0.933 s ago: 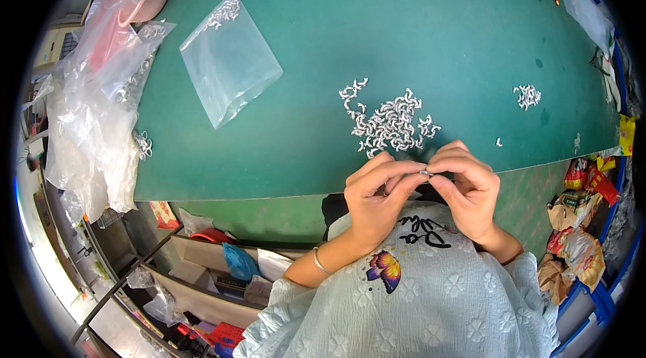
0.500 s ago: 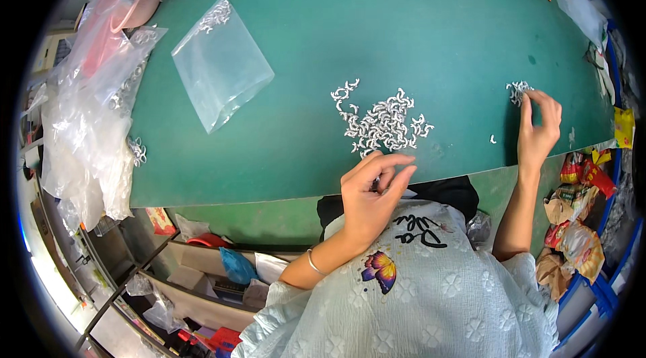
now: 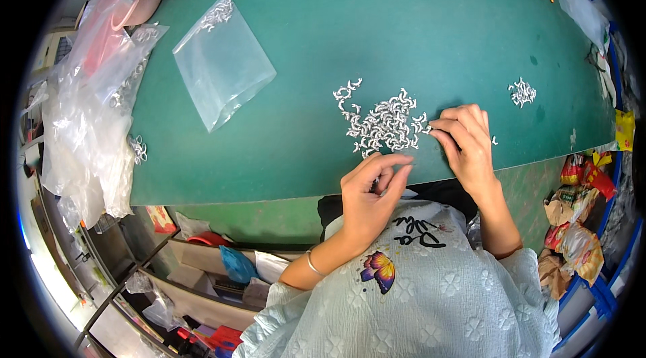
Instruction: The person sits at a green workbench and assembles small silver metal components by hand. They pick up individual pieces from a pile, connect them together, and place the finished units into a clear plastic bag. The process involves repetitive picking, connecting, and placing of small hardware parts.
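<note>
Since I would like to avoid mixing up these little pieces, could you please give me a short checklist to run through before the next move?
1. Right hand at the large pile: ok, fingertips at its right edge.
2. Piece firmly pinched in the right hand: cannot tell, the fingertips are too small to judge.
3. Left hand empty: cannot tell, its fingers are curled at the pile's near edge.
4. Small pile separate from the large one: ok, it lies well to the right.
5. No stray pieces: not ok, a single piece lies alone just right of the right hand.
6. Plastic bag away from both hands: ok, it lies left of the large pile.
</note>
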Available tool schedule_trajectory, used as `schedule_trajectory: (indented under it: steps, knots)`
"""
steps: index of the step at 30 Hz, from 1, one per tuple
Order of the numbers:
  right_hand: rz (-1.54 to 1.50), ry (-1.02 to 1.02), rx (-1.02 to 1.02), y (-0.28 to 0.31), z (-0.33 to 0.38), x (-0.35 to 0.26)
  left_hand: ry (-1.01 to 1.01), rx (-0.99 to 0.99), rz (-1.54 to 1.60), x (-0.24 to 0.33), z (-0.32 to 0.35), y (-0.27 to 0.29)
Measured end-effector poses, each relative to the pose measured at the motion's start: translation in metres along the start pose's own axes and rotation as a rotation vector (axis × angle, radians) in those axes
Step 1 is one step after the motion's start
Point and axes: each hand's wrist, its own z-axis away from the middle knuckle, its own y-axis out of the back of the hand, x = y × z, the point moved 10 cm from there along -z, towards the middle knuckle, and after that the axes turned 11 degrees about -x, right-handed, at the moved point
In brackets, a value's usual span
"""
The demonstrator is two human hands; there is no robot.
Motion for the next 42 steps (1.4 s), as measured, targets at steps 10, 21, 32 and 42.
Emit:
schedule_trajectory:
  steps: [10,21,32,42]
  knots:
    - [-0.022,-0.025,0.172,0.015,-0.001,0.007,-0.001,-0.036,0.040,-0.002,0.000,-0.006]
    - [-0.592,-0.086,0.004,0.012,0.004,-0.022,-0.011,-0.010,0.090,0.009,-0.004,-0.008]
    - [-0.478,-0.038,-0.004,0.021,0.003,-0.037,-0.056,-0.012,0.069,0.013,-0.002,-0.007]
    - [-0.647,-0.157,-0.043,0.006,0.008,-0.019,0.274,-0.300,0.664,-0.020,-0.004,-0.035]
